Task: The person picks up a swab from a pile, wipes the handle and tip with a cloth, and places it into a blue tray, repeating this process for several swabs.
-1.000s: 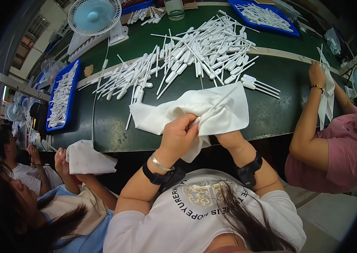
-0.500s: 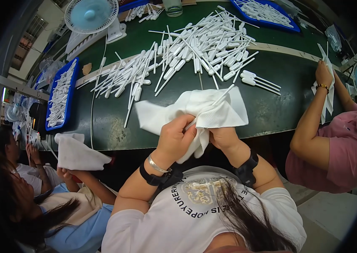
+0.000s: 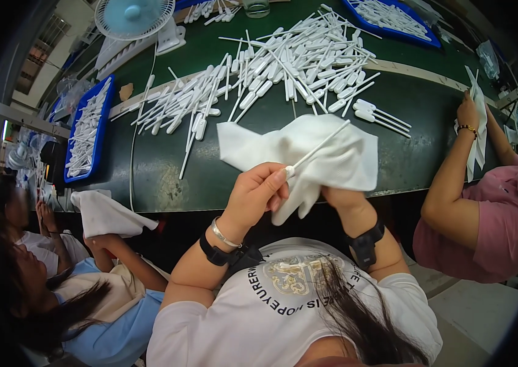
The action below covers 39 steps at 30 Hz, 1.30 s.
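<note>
Left hand (image 3: 259,188) is pinching a white dropper (image 3: 323,145) at its bulb end, thumb and fingers closed on it; most of the bulb is hiding in the grip. Thin stem is pointing away, up and to the right, passing over a white cloth (image 3: 356,162); can't tell if it's touching. Right hand (image 3: 342,199) is sitting under the cloth, fingers covered, so can't tell its grip. Cloth is draping over that hand, one corner reaching out beyond the left hand, folds hanging between both hands.

Beyond the hands, a loose dropper pile (image 3: 308,64) is spreading over the dark green bench (image 3: 418,168). A few droppers (image 3: 387,119) are lying side by side just past the right hand. Well left of the left hand, a blue tray (image 3: 104,125) is holding more. Fan (image 3: 133,12) is standing far off, beyond the left hand.

Left of the hands, a co-worker is handling another cloth (image 3: 109,215); well right, another person's hand (image 3: 468,115) is gripping white fabric (image 3: 477,144).
</note>
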### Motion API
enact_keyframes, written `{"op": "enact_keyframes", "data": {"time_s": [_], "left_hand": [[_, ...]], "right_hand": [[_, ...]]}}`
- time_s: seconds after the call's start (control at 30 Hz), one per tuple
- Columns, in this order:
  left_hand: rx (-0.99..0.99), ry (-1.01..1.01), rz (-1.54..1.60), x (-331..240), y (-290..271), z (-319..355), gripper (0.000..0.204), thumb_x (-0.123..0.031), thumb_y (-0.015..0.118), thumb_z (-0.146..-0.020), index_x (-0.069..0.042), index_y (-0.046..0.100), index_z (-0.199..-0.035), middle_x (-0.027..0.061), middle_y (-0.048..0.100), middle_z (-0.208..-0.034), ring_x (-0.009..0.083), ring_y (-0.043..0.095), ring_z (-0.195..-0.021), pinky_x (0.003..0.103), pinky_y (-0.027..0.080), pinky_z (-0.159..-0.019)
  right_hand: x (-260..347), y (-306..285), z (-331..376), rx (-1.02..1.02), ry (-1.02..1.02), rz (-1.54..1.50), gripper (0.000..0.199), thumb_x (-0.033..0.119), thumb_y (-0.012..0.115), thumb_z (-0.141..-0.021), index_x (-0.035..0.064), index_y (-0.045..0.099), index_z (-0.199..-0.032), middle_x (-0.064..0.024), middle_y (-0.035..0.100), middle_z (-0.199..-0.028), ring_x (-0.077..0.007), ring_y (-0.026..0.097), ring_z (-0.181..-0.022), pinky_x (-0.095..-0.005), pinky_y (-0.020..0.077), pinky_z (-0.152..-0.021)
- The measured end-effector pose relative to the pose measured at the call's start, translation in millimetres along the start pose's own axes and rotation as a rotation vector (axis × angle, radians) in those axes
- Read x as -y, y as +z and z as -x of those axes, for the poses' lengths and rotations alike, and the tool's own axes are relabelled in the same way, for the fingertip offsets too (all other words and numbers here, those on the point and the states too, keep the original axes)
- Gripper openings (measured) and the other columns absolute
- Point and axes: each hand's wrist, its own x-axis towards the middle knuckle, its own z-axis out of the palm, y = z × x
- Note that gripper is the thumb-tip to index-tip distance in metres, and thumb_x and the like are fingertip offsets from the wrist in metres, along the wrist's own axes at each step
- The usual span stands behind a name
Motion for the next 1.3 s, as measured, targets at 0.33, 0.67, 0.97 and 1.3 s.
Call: {"op": "enact_keyframes", "data": {"time_s": [0.33,0.67,0.97,1.3], "left_hand": [[-0.126,0.488,-0.615,16.7,13.5,4.7,0.014,-0.011,0.050,-0.084,0.001,0.054,-0.092,0.0013,0.057,-0.069,0.0050,0.047,-0.054,0.018,0.036,-0.048],[0.020,0.009,-0.116,6.6,-5.6,11.4,0.014,-0.013,0.052,-0.083,-0.001,0.054,-0.090,0.0009,0.053,-0.063,0.0032,0.042,-0.048,0.015,0.033,-0.043],[-0.029,0.277,-0.535,-5.4,-15.4,25.5,0.017,-0.016,0.049,-0.085,-0.001,0.053,-0.093,0.0018,0.054,-0.063,0.0038,0.041,-0.047,0.015,0.031,-0.042],[-0.146,0.090,0.175,4.0,-5.4,9.7,0.018,-0.017,0.050,-0.085,-0.001,0.056,-0.091,0.0030,0.057,-0.067,0.0059,0.048,-0.053,0.016,0.037,-0.045]], "right_hand": [[4.7,1.4,-5.2,-0.067,-0.088,0.081,0.035,0.008,0.055,-0.078,0.0021,0.045,-0.111,-0.0100,0.052,-0.105,-0.0192,0.051,-0.095,-0.0319,0.0419,-0.084],[15.6,-6.6,-6.2,-0.200,-0.195,-0.081,0.029,0.008,0.052,-0.081,0.0030,0.047,-0.109,-0.0090,0.053,-0.104,-0.0204,0.052,-0.095,-0.0315,0.0412,-0.085],[26.3,-14.5,-5.3,-0.196,-0.324,0.645,0.031,0.010,0.053,-0.080,0.0022,0.047,-0.109,-0.0088,0.053,-0.104,-0.0202,0.052,-0.095,-0.0324,0.0408,-0.086],[21.3,41.0,-0.1,0.271,0.079,-0.031,0.031,0.012,0.055,-0.080,0.0024,0.050,-0.109,-0.0078,0.054,-0.103,-0.0139,0.051,-0.093,-0.0270,0.0429,-0.080]]}}
